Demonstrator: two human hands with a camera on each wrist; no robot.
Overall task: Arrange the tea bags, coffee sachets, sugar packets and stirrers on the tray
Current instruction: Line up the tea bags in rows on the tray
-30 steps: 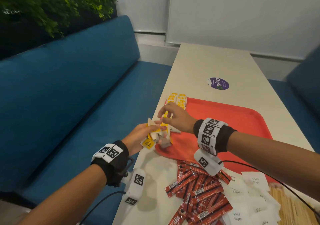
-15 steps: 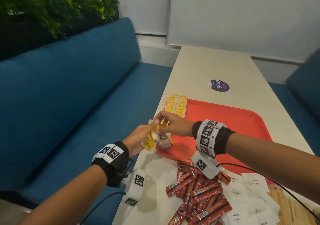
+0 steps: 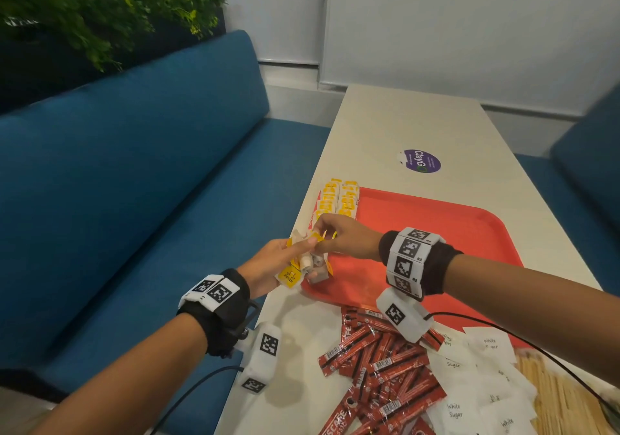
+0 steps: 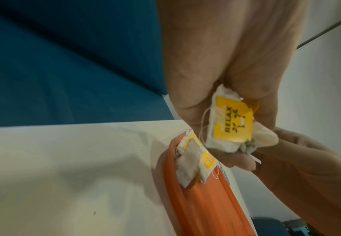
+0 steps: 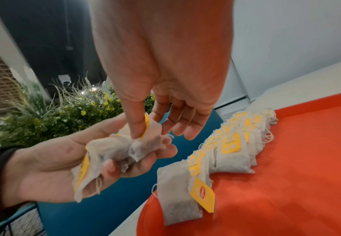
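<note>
From my right wrist camera I see my right hand point(image 5: 165, 76) reaching down, thumb and forefinger pinching one tea bag point(image 5: 145, 143) from the bunch of tea bags point(image 5: 97, 159) cupped in my left hand point(image 5: 50, 167). The red tray point(image 5: 287, 183) lies right of both hands. Along the tray's left edge runs a row of tea bags point(image 5: 232, 148) with yellow tags, overlapping. Left of the tray, beyond the hands, stands a green plant point(image 5: 54, 118).

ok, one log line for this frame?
left hand: grips bunch of white-and-yellow paper tea bags | right hand: pinches one from bunch | red plastic tray: tea-bag rows along left edge
</note>
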